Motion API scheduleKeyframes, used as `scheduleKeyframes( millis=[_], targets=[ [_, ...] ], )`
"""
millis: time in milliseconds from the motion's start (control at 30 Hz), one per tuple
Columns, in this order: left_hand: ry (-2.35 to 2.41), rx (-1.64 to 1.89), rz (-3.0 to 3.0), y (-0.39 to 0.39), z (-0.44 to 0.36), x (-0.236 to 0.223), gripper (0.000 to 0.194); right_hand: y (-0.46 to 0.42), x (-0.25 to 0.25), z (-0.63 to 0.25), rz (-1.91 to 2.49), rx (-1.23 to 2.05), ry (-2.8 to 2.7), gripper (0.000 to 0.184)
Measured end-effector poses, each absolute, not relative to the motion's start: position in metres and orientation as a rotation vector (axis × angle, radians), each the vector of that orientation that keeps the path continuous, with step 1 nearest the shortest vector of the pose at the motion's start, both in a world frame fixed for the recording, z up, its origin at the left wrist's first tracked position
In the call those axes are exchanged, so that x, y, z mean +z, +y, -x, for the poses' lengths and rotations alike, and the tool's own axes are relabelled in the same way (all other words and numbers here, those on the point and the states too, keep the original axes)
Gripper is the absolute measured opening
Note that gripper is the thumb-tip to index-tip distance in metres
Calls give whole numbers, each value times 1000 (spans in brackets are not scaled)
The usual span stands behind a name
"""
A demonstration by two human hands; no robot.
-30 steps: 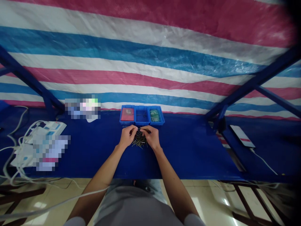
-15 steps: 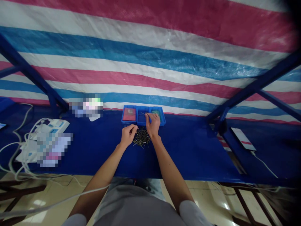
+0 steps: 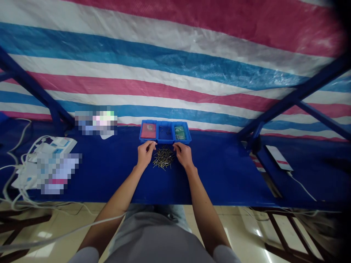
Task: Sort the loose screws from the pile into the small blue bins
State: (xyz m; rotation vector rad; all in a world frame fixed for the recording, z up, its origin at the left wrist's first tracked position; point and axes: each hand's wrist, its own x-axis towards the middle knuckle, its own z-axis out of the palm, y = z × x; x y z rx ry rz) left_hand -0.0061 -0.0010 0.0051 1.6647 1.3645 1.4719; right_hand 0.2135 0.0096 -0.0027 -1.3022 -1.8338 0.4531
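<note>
A loose pile of thin, brassy metal pins [image 3: 163,159] lies on the table between my hands; their exact kind is too small to tell. My left hand [image 3: 144,155] is at the pile's left edge, thumb and fingertips pinched together. At the pile's upper right, my right hand [image 3: 185,155] is also closed in a pinch. Whatever either hand may hold is too small to make out. Just beyond are three joined blue bins: the left bin [image 3: 141,136] has a red bottom, the middle bin [image 3: 165,141] contains a few dark thin pieces, and the right bin [image 3: 189,136] has several pieces on green.
A white power strip [image 3: 67,145] with tangled cables stands on the left of the blue table [image 3: 225,175]. On the right, a phone [image 3: 279,158] lies with a charging cable attached. Blue frame bars slant on both sides before a striped tarp [image 3: 175,87].
My right hand has drawn back from above the middle and right bins to the pile's right side. A thin piece it held over the middle bin no longer shows. My left hand stays beside the pile.
</note>
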Motion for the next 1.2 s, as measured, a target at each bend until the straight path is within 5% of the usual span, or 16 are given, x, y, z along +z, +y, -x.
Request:
scheduleKeyframes(
  millis=[333, 1200],
  targets=[
    [1371, 1465, -1675, 2, 7, 2, 33, 13, -8, -244, 1268, 763, -1922, 10],
    [1314, 1369, -1694, 3, 6, 1, 31, 15, -15, -246, 1207, 809, -1855, 10]
  ],
)
